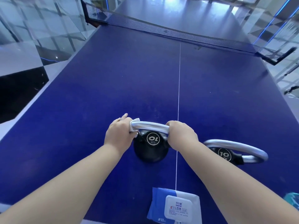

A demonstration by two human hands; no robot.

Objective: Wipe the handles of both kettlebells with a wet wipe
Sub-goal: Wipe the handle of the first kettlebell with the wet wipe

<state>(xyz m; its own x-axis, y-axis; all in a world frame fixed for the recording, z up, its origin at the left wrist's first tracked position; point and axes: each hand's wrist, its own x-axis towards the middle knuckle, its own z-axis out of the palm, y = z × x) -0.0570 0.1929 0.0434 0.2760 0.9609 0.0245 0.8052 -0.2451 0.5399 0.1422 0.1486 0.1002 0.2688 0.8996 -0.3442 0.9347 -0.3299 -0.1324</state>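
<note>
across the whole view runs one dark blue table tennis table (pixel 113 88) with a white centre line (pixel 178 94) and one black net (pixel 178 32) stretched over the far end. on it stand two black round kettlebells with silver metal loop handles, each marked "10". first kettlebell (pixel 151 149) sits upright just left of the centre line, its silver handle (pixel 150 126) arching on top. second kettlebell (pixel 226 155) is close to the right of the first, apart from it, partly hidden behind the right forearm, its handle (pixel 242 146) bare, nothing touching it. one blue and white wet wipe pack (pixel 174 206) lies flat at the near edge, white flip lid shut, straddling the centre line, well apart from both kettlebells. two bare hands, both on the first kettlebell's handle. left hand (pixel 119 135) wrapped around the left end, fingers curled tight over one small white wet wipe (pixel 135 122), which bunches out at the top and below the grip, pressed against the metal. right hand (pixel 182 134) fisted around the right end of the same handle, nothing else in it. one teal object (pixel 292 199) is cut off at the right edge, can't tell what it is.
</note>
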